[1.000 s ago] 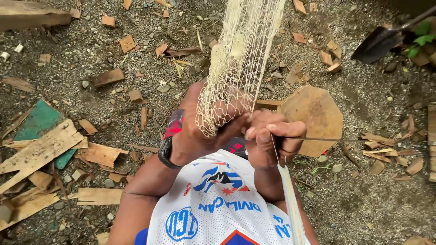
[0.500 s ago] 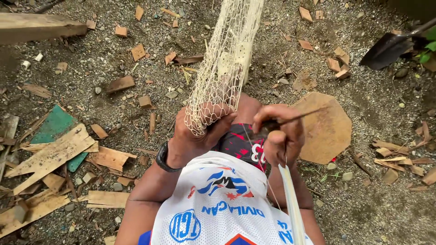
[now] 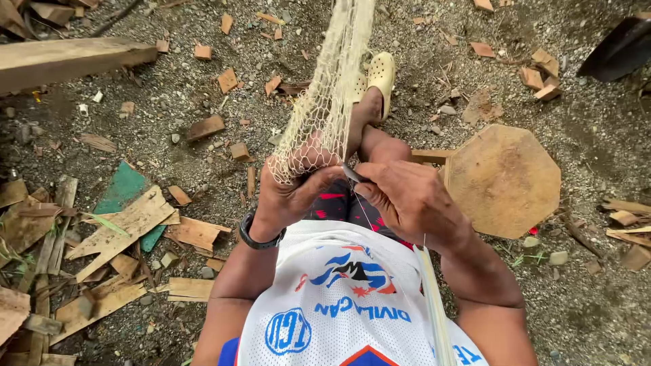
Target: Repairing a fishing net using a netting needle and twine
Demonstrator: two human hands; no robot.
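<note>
A cream mesh net (image 3: pixel 332 88) hangs from above, down to my lap. My left hand (image 3: pixel 288 193), with a black watch at the wrist, pinches the net's lower edge. My right hand (image 3: pixel 407 196) is closed on a thin netting needle (image 3: pixel 354 174) whose tip meets the net edge beside the left thumb. A fine line (image 3: pixel 430 298) runs from the right hand down across my white printed jersey. My foot in a cream clog (image 3: pixel 380 74) shows behind the net.
An octagonal wooden board (image 3: pixel 505 179) lies on the gravel just right of my right hand. Wood scraps and planks litter the left side (image 3: pixel 129 224). A long beam (image 3: pixel 68 61) lies at top left, a dark shovel blade (image 3: pixel 620 47) at top right.
The view has tilted forward, so the foot and clog now show. My right hand has moved from beside the net inward, bringing the needle tip to the net edge held by the left hand.
</note>
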